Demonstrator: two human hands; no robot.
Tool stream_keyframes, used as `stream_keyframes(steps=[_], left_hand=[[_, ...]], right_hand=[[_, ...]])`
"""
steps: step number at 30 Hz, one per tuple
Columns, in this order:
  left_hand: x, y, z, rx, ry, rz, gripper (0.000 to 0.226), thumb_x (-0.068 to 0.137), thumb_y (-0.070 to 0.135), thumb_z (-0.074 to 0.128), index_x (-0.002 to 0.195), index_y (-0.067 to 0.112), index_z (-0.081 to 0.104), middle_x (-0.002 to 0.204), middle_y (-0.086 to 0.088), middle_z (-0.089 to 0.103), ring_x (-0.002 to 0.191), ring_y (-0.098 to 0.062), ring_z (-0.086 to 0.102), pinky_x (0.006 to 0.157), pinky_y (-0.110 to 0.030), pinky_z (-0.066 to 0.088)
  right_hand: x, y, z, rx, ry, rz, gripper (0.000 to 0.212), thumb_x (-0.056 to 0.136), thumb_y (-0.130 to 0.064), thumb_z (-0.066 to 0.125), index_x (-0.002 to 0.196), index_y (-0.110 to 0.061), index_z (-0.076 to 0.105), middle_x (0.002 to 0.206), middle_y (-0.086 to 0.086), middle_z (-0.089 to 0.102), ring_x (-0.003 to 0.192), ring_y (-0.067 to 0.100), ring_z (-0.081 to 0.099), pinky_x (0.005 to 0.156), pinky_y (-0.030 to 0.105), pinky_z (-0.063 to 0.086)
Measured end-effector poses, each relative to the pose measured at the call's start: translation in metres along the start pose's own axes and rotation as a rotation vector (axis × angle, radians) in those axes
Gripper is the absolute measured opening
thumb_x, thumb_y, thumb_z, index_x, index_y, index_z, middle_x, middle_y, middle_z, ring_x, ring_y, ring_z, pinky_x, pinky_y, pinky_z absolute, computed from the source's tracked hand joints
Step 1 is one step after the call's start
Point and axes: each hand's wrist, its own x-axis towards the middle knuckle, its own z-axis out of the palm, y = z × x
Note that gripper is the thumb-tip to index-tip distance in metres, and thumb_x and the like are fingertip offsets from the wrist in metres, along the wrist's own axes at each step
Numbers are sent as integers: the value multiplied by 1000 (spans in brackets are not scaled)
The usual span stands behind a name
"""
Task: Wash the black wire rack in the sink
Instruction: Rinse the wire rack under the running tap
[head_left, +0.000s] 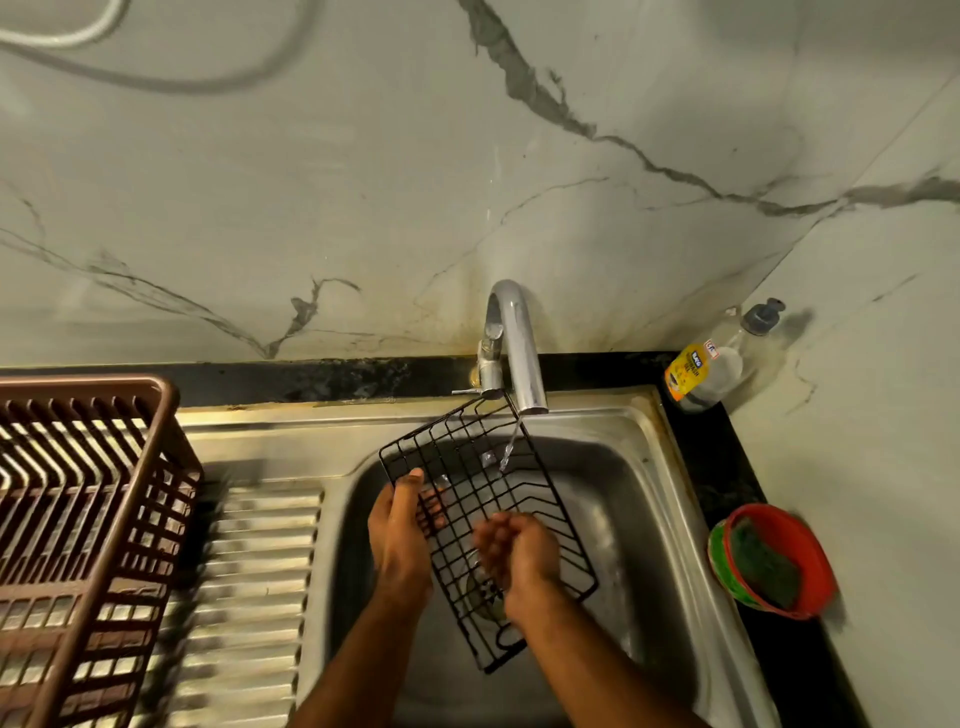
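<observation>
Steel sink (649, 467) containing the black wire rack (485, 525), held tilted over the basin; its long axis runs from the tap (511, 348) toward the viewer, water falling on its far end. Left hand (397, 535) grips the rack's left edge; right hand (519, 556) rests on the grid, fingers blurred, grip unclear. Red bowl (779, 561) holding a green scrubber (763, 564), soap bottle (711, 364) at right; brown basket (88, 519) at left.

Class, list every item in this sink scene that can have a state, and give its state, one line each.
tap: running, thin stream
black wire rack: tilted over the basin, wet
left hand: grips the rack's left edge
right hand: on the rack, blurred
soap bottle: upright, nearly empty
red bowl: holds a green scrubber
</observation>
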Motion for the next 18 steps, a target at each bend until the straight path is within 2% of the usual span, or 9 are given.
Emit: stream_keyframes(steps=[2, 3, 6, 8, 10, 11, 13, 15, 18], left_hand=[[3, 2, -3, 20, -16, 25, 28, 99, 36, 60, 100, 9, 69, 102, -23, 72, 87, -29, 65, 80, -45, 54], [3, 3, -5, 33, -23, 30, 30, 99, 38, 61, 102, 10, 70, 103, -22, 72, 87, -28, 65, 80, -44, 55], [-1, 7, -4, 64, -9, 47, 34, 96, 46, 62, 103, 13, 69, 101, -14, 73, 92, -28, 68, 85, -45, 57], [-3, 9, -2, 98, 9, 40, 38, 93, 53, 64, 102, 17, 68, 99, -9, 73, 93, -28, 68, 88, -48, 57], [-4, 11, 0, 156, 13, 29, 47, 88, 64, 64, 105, 21, 66, 100, -6, 72, 94, -25, 67, 90, -49, 56], [-5, 12, 1, 183, 6, 10, 53, 84, 69, 64, 109, 23, 65, 104, -4, 70, 96, -24, 65, 92, -50, 55], [-8, 10, 0, 195, -14, -29, 55, 80, 73, 66, 110, 27, 64, 109, 1, 68, 102, -21, 62, 96, -48, 51], [-14, 9, 0, 203, -36, -39, 48, 79, 71, 68, 105, 31, 62, 109, 4, 66, 104, -19, 60, 96, -45, 47], [-26, 9, -3, 221, -112, -58, 76, 71, 82, 68, 125, 29, 59, 120, 4, 64, 115, -22, 57, 106, -52, 45]], right_hand=[[-4, 15, -1, -312, -208, 79, 27, 93, -18, 50, 100, -6, 74, 85, 10, 78, 73, 22, 72, 60, 27, 51], [-5, 19, -1, -479, -239, 43, 26, 90, -22, 54, 98, -7, 73, 85, 9, 78, 72, 20, 71, 60, 27, 50], [-24, 17, -10, -980, -272, -366, 42, 99, -59, 44, 98, -26, 70, 93, 1, 75, 81, 14, 67, 71, 29, 49], [-51, 17, -25, -1069, -400, -531, 46, 96, -72, 35, 107, -39, 67, 105, -9, 72, 97, 7, 65, 85, 27, 49], [-73, 20, -40, -1109, -490, -557, 49, 91, -70, 48, 134, -48, 53, 129, -18, 65, 117, 1, 60, 100, 23, 46], [-78, 26, -48, -1179, -489, -574, 63, 86, -69, 57, 143, -52, 39, 137, -21, 59, 124, 2, 57, 104, 23, 43], [-82, 37, -58, -1367, -406, -665, 72, 86, -61, 60, 148, -51, 25, 142, -17, 56, 129, 11, 56, 107, 28, 43], [-73, 52, -64, -1484, -306, -793, 54, 93, -47, 52, 143, -44, 30, 133, -8, 61, 122, 17, 60, 104, 33, 48], [-75, 64, -72, -1267, -309, -719, 41, 91, -40, 48, 132, -44, 48, 119, -14, 69, 108, 3, 65, 100, 27, 50]])
